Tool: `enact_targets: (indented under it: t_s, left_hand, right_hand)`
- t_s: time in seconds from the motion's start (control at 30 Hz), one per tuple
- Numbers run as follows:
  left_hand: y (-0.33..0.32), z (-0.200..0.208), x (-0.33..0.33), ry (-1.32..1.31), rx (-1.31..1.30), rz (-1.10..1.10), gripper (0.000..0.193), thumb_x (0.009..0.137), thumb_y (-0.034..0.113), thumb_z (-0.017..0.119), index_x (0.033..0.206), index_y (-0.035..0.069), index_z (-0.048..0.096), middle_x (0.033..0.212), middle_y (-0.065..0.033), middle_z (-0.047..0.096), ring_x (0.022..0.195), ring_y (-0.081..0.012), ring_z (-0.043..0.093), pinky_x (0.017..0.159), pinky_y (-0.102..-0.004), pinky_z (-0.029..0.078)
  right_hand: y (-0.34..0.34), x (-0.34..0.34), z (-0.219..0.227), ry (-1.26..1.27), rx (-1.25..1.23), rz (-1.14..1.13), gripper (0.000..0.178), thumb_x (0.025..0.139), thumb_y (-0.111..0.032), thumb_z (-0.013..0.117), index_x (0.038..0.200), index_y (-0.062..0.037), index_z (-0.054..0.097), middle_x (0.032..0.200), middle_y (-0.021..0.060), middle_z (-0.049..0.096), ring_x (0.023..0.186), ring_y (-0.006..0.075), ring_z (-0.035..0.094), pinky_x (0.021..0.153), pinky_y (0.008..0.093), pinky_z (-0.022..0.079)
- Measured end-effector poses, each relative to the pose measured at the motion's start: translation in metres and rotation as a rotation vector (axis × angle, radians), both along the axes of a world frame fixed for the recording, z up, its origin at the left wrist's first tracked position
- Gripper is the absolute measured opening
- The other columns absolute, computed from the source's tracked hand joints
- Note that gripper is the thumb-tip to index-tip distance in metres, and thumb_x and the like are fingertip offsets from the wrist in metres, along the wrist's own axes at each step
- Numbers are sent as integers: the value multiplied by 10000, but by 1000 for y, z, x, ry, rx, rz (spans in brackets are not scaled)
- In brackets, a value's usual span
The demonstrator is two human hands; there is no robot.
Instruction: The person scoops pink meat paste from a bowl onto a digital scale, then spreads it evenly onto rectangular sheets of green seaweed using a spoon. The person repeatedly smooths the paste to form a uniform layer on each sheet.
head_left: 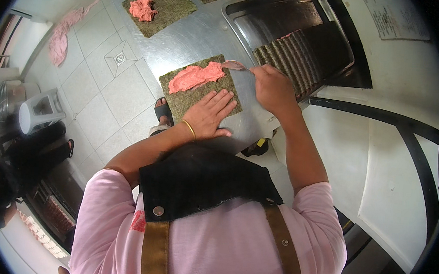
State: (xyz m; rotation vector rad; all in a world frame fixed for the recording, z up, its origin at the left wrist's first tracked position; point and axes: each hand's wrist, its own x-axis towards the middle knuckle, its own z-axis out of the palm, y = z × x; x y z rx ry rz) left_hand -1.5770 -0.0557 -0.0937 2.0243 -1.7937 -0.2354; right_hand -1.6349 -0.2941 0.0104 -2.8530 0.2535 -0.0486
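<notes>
A square nori sheet (181, 104) lies on the metal table in front of me. Across its far half runs a long smear of pink paste (195, 78). My left hand (209, 113) rests flat on the sheet's near part, fingers stretched out, a thin gold bangle at the wrist. In my closed right hand (275, 91) is a spoon (234, 65), its bowl touching the right end of the paste. The spoon's handle is mostly hidden in the fist.
Farther along the metal table (206, 31) lies another nori sheet (173, 12) with a lump of pink paste, and others beyond it. A metal tray (236, 21) at the right holds several dark nori rolls (288, 63) in a row. A white stool (40, 112) stands on the tiled floor.
</notes>
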Motion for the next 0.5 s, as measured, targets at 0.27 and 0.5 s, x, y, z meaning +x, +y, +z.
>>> enact_targets:
  t_s: [0.27, 0.5]
  left_hand:
    - [35, 12, 71, 53, 91, -417, 738, 997, 608, 597, 1474, 45, 599, 1576, -159, 545, 1538, -332, 431, 1291, -507, 296]
    - [78, 18, 31, 51, -44, 324, 739, 978, 452, 694, 1557, 35, 500, 1622, -243, 447, 1543, -429, 388, 1268, -548, 299]
  right_hand:
    - [6, -6, 22, 102, 65, -98, 264, 1024, -137, 531, 1250, -121, 666, 1157, 169, 691, 1039, 414, 692, 893, 531, 556]
    - [29, -10, 3, 68, 180, -59, 381, 1003, -83, 515, 1365, -139, 620, 1226, 175, 674, 1060, 424, 689, 928, 534, 552]
